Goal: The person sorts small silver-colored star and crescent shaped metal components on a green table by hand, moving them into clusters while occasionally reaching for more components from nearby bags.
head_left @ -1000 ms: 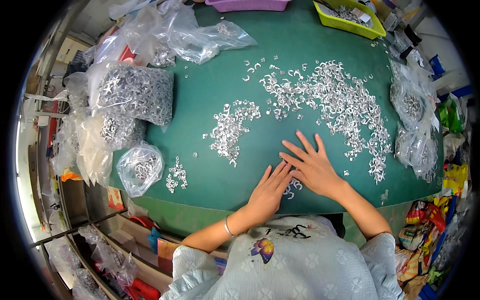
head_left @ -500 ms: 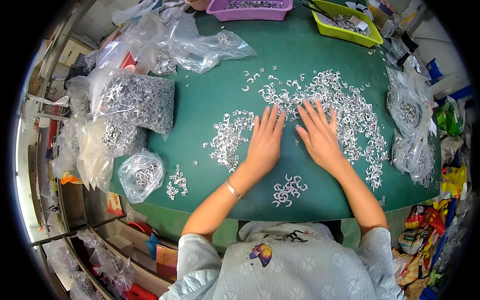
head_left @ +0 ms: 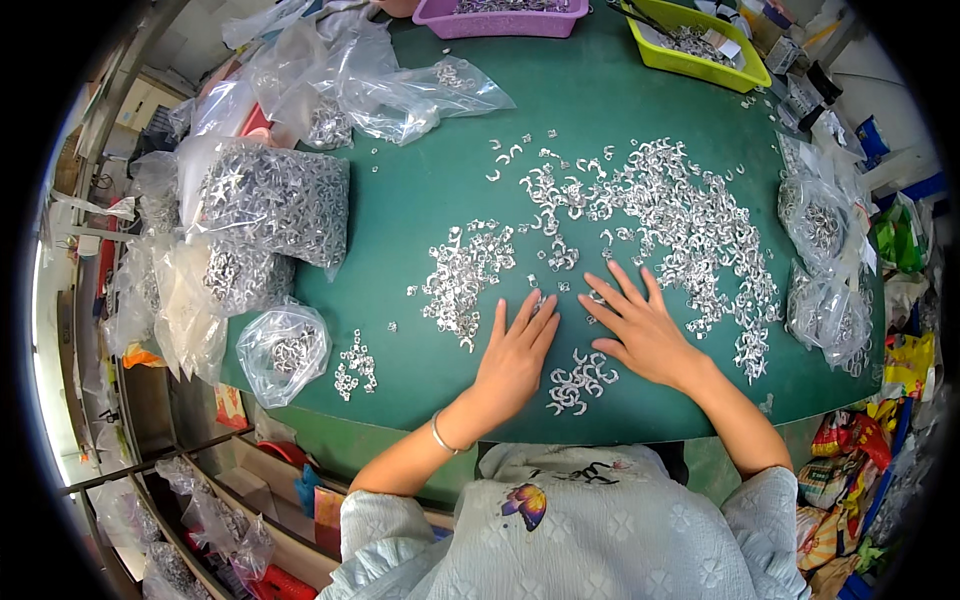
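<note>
Resting flat: left hand (head_left: 512, 360) and right hand (head_left: 645, 330), fingers spread open on the green counter (head_left: 430, 190), holding nothing
Between the hands: small heap of curved silver metal clips (head_left: 577, 380), just beside both palms
Beyond the fingertips: wide scatter of clips (head_left: 680, 215), smaller pile (head_left: 462, 280) to the left
Left edge: clear bags of clips (head_left: 270, 200)
Far side: purple tray (head_left: 505, 18), yellow tray (head_left: 690, 50)
</note>
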A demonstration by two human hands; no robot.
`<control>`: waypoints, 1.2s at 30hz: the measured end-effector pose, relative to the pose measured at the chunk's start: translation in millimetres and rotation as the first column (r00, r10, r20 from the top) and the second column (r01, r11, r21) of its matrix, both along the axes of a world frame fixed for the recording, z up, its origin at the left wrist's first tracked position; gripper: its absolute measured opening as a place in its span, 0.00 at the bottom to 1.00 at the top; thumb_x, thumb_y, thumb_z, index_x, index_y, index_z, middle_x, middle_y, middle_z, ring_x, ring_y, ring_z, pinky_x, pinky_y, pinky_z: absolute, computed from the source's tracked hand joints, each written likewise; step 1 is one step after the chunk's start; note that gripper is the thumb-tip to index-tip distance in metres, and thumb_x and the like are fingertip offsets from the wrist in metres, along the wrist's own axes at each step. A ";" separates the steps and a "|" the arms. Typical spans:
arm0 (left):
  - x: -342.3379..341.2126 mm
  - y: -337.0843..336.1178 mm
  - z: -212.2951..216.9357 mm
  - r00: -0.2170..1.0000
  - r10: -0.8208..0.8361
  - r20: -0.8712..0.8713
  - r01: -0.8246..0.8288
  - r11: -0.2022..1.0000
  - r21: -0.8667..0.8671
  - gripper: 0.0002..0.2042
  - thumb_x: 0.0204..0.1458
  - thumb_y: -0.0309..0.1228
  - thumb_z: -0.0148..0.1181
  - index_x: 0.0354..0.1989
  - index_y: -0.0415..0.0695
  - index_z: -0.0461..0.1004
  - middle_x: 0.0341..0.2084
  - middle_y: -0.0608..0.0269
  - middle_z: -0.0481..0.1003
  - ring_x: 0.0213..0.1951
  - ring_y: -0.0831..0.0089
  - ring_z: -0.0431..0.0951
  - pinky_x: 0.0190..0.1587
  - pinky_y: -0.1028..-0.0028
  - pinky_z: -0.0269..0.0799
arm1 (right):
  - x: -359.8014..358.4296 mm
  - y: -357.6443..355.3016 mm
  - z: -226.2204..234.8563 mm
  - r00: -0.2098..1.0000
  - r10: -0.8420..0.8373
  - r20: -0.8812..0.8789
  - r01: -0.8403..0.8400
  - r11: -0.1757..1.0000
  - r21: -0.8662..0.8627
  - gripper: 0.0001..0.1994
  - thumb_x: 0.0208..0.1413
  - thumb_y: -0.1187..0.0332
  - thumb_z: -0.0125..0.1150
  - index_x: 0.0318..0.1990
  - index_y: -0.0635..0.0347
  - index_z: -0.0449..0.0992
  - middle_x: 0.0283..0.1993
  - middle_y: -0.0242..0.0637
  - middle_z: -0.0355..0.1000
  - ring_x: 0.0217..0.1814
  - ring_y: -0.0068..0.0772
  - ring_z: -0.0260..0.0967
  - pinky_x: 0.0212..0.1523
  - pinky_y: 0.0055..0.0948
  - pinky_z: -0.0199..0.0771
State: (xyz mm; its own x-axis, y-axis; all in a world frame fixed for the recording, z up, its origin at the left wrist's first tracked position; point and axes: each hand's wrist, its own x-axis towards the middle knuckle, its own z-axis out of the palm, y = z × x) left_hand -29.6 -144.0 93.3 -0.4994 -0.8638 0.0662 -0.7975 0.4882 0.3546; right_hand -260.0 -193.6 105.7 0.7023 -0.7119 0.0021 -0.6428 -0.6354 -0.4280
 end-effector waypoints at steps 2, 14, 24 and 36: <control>6.5 11.8 8.3 0.996 -0.016 -0.088 0.021 0.999 0.048 0.27 0.43 0.15 0.52 0.58 0.35 0.66 0.63 0.52 0.60 0.67 0.53 0.55 0.66 0.44 0.45 | -12.7 3.0 2.2 0.998 -0.068 0.003 0.068 0.997 -0.032 0.24 0.55 0.59 0.60 0.59 0.54 0.70 0.70 0.38 0.53 0.76 0.47 0.38 0.69 0.60 0.36; -3.1 21.2 6.3 0.946 -0.083 -0.312 0.108 0.992 0.065 0.29 0.40 0.13 0.50 0.57 0.35 0.65 0.64 0.49 0.60 0.67 0.54 0.58 0.67 0.46 0.47 | -26.9 23.1 1.8 0.972 -0.230 -0.051 0.225 0.971 -0.080 0.26 0.54 0.59 0.61 0.60 0.54 0.68 0.72 0.39 0.49 0.76 0.53 0.36 0.68 0.64 0.31; -4.4 41.5 5.0 0.921 -0.125 -0.368 0.175 0.979 0.104 0.28 0.39 0.11 0.51 0.56 0.36 0.68 0.60 0.48 0.65 0.62 0.53 0.65 0.64 0.52 0.58 | -25.4 72.3 10.0 0.970 -0.172 -0.172 0.174 0.985 -0.004 0.35 0.50 0.55 0.64 0.63 0.63 0.62 0.72 0.45 0.47 0.76 0.55 0.35 0.66 0.67 0.36; -38.3 -25.4 -0.3 0.960 -0.263 -0.101 0.265 0.964 0.009 0.30 0.44 0.16 0.52 0.61 0.37 0.62 0.64 0.52 0.59 0.68 0.53 0.52 0.67 0.49 0.47 | -18.5 79.8 17.9 0.992 -0.070 -0.106 0.075 0.996 0.045 0.30 0.51 0.53 0.62 0.59 0.60 0.68 0.69 0.35 0.55 0.75 0.51 0.38 0.66 0.68 0.36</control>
